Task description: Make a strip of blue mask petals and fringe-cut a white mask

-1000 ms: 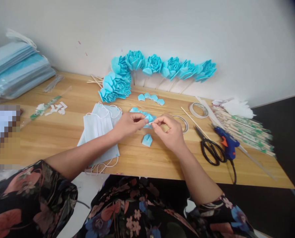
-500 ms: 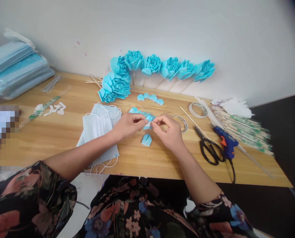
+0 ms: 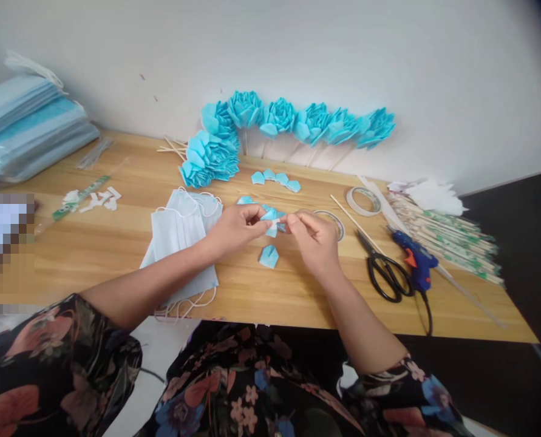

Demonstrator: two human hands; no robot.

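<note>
Both my hands meet over the middle of the wooden table [image 3: 115,255]. My left hand [image 3: 236,227] pinches a small folded blue petal piece [image 3: 271,220], and my right hand [image 3: 314,240] pinches the same piece from the right, fingers closed on it. Another folded blue petal [image 3: 269,256] lies on the table just below my hands. A few more petals [image 3: 275,178] sit in a row farther back. A pile of light blue face masks [image 3: 181,233] lies under my left wrist.
Several blue flowers on sticks [image 3: 297,124] lean against the wall. Black scissors [image 3: 386,273], a blue glue gun [image 3: 415,260], two tape rolls [image 3: 364,201] and packed chopsticks [image 3: 447,233] lie at the right. A stack of masks [image 3: 28,127] sits far left.
My right hand's fingers have shifted slightly up and left on the petal piece. The hands otherwise stay in place.
</note>
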